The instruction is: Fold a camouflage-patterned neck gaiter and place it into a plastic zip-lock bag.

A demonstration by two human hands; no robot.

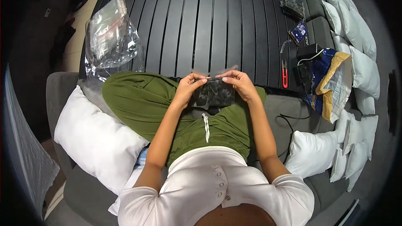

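Between my two hands is a small see-through plastic bag (pixel 214 94) that looks dark, held over my lap at the table's near edge. My left hand (pixel 187 88) is closed, pinching the bag's upper left with thumb and forefinger. At the upper right, my right hand (pixel 240 84) pinches it the same way. A narrow dark strip runs between the fingertips, and a clear flap stands up above them. Whether anything lies inside the bag, I cannot tell.
On the black slatted table (pixel 180 29), a stack of clear bags (pixel 109 33) lies at left. Red-handled scissors (pixel 284 75), a phone (pixel 298 32) and a pile of packets (pixel 291 5) lie at right. A blue and yellow sack (pixel 331 83) stands beside white pillows (pixel 312 152).
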